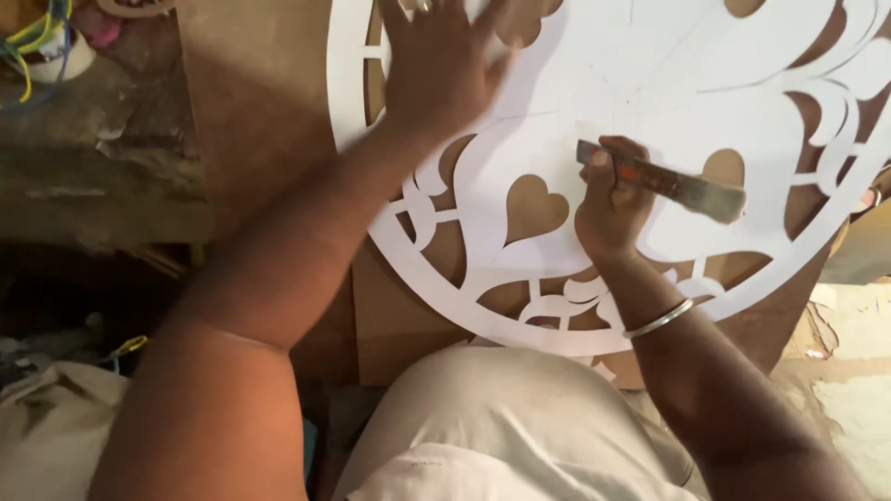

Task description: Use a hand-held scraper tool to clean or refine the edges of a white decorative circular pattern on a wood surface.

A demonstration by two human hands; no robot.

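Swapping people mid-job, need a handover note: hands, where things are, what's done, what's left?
Left hand: flat, fingers spread, pressing down on the white cut-out panel.
Right hand: closed on a flat metal file, tip pointing right, lying over the panel's surface.
Panel: round, white, lying on a brown board, with heart and scroll openings already cut through.
Done: the fretwork openings are cut.
Left: apparently smoothing; which edges are already filed cannot be told.
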